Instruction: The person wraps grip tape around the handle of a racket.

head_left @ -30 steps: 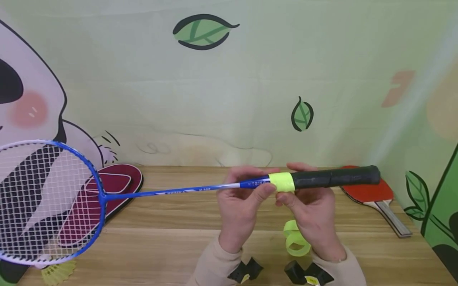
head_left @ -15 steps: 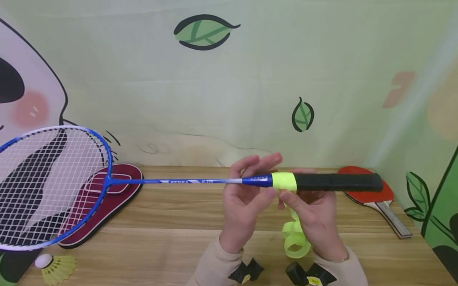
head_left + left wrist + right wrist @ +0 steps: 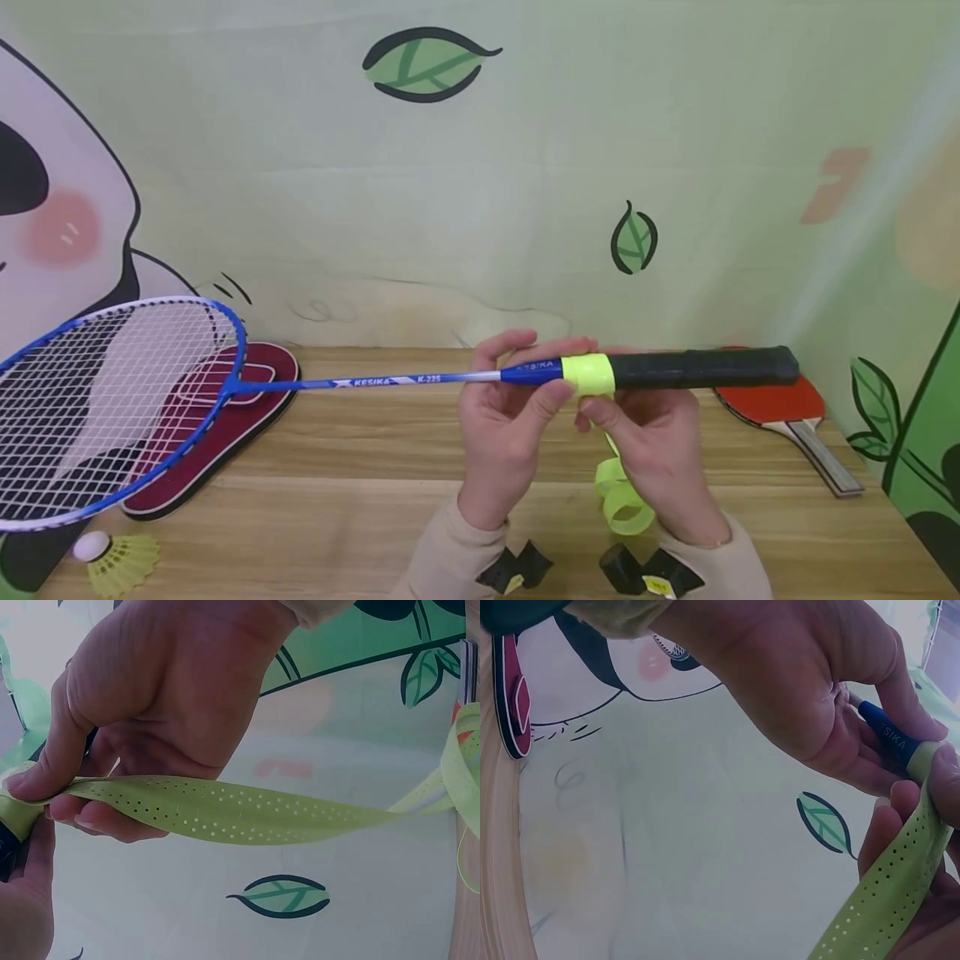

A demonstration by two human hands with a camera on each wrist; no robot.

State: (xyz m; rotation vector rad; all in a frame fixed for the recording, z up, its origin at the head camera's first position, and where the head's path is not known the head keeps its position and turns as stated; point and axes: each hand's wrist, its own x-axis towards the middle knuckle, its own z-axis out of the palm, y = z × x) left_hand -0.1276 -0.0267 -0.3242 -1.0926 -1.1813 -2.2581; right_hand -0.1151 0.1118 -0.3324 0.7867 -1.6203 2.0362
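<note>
A blue and white badminton racket point(image 3: 390, 381) is held level above the table, its black handle point(image 3: 697, 368) pointing right. Neon yellow-green grip tape point(image 3: 588, 374) wraps the front of the handle, beside the blue cone. My left hand point(image 3: 498, 442) holds the racket there, thumb against the wrapped tape and fingers behind the cone. My right hand point(image 3: 663, 442) pinches the tape just below the handle. From that pinch the loose, perforated tape point(image 3: 247, 810) stretches away, and its curled end point(image 3: 626, 507) hangs near the table. Some right fingers are hidden behind the handle.
A red table tennis bat point(image 3: 795, 408) lies at the back right of the wooden table point(image 3: 337, 533). A dark red paddle-shaped case point(image 3: 202, 467) lies at left behind the racket head. A yellow shuttlecock point(image 3: 120, 562) sits front left.
The racket rolls about its length; its head has shifted and sits slightly lower than half a second ago. My left fingers, lifted away then, are back nearer the cone and tape.
</note>
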